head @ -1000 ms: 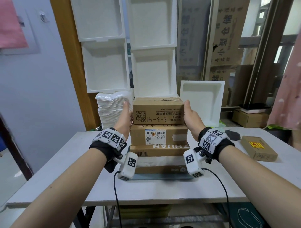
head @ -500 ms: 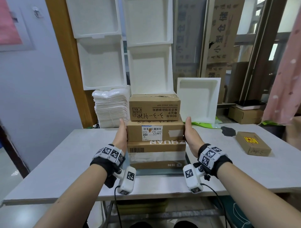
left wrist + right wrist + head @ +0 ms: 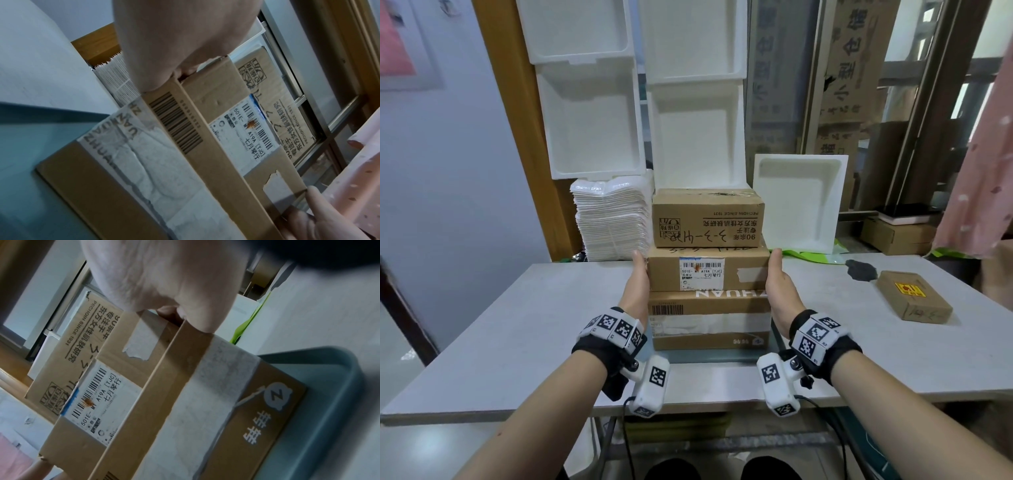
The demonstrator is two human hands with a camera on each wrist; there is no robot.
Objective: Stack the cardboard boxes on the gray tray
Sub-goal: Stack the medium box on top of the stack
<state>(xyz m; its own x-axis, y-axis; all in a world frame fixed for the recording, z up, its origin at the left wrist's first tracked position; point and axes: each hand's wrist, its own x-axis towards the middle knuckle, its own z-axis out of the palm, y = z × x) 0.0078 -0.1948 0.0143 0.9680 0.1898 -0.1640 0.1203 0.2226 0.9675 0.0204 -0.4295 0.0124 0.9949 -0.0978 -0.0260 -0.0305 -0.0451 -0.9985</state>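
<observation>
Three cardboard boxes stand stacked on the gray tray (image 3: 709, 357) at the table's middle: a bottom box (image 3: 709, 320) with white tape, a middle box (image 3: 743, 274) with a barcode label, and a top box (image 3: 707, 219) with printed text. My left hand (image 3: 638, 284) lies flat against the middle box's left side. On the opposite side, my right hand (image 3: 779, 286) presses the same box with straight fingers. In the left wrist view my palm (image 3: 174, 40) touches the middle box (image 3: 216, 97) at its corner. The right wrist view shows the tray's rim (image 3: 333, 402) beside the bottom box (image 3: 236, 410).
A small cardboard box (image 3: 912, 301) with a red-yellow sticker lies on the table at the right, a black object (image 3: 861, 270) behind it. White foam trays (image 3: 799, 202) and a pile of white sheets (image 3: 613, 219) stand behind the stack.
Both hands have slid down from the sides of the top box to the sides of the middle box. The stack has stayed in place.
</observation>
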